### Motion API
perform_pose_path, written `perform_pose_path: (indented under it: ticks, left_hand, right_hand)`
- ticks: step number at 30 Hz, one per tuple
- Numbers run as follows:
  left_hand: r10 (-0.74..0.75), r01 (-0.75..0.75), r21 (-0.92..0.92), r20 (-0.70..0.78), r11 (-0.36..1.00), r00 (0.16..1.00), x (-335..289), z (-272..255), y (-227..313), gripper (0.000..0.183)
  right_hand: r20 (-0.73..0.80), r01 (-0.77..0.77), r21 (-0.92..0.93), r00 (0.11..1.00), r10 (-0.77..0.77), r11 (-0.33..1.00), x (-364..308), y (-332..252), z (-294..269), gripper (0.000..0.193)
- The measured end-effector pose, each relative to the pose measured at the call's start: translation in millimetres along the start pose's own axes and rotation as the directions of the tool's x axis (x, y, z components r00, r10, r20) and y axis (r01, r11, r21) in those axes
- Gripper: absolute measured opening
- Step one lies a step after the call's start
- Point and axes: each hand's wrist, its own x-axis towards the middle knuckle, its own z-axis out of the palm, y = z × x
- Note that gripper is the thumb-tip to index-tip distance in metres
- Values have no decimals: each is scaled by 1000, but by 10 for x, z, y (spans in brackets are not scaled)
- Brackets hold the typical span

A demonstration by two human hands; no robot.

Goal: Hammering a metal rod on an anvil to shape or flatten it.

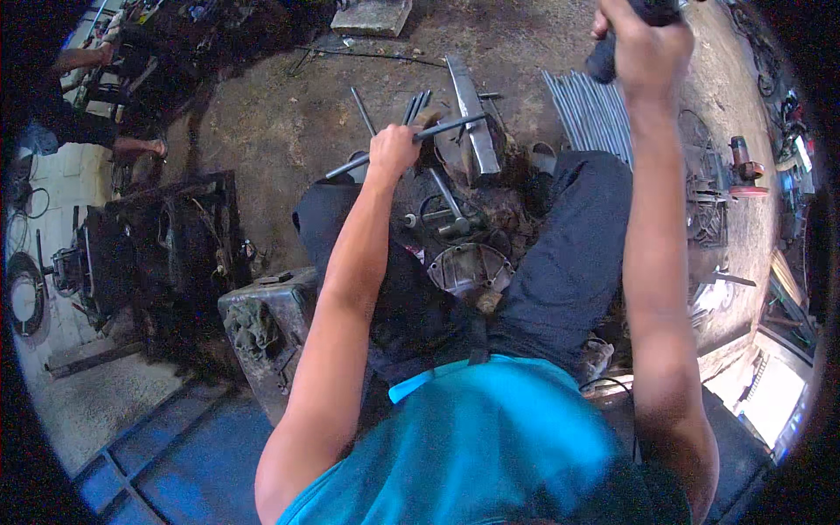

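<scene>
My left hand (pixel 394 153) is closed around a grey metal rod (pixel 451 126), which slants up to the right in front of my knees. The rod's right end lies over or against a flat, shiny steel bar (pixel 472 109); whether they touch I cannot tell. Raised at the upper right, my right hand (pixel 652 57) grips a black hand tool (pixel 602 63). The picture's edge cuts this tool off, so its kind is unclear. Beneath the left hand, a hammer (pixel 451 206) lies near a round cast-metal housing (pixel 472 267) between my legs.
Many cut rods (pixel 591 114) lie side by side beyond my right knee. An angle grinder (pixel 744 166) with a red disc stands at the right. A metal block (pixel 372 16) sits on the dirty floor ahead. Dark machinery (pixel 157 245) stands left, with another person's leg (pixel 136 146) behind.
</scene>
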Motion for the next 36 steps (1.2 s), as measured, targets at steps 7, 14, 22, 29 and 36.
perform_pose_path:
  ticks: [7,14,22,29,36]
  left_hand:
    - [50,-53,65,41,997,998,75,126,45,27]
    - [102,-98,34,-121,995,987,17,-121,-4,25]
    - [2,-2,44,15,999,1000,-82,90,-105,26]
    - [18,-19,65,3,998,1000,-64,59,-48,32]
    - [37,-36,73,-21,997,999,-132,-89,-2,28]
  right_hand:
    - [355,29,-773,848,394,634,-1610,2149,25,24]
    - [66,-398,-107,911,406,911,-325,1100,-219,23]
    - [-179,-7,-7,984,5,1000,-151,555,106,15]
    - [333,-302,-602,747,576,739,-1545,2101,141,33]
    - [230,-13,-415,966,119,910,-236,734,-59,24]
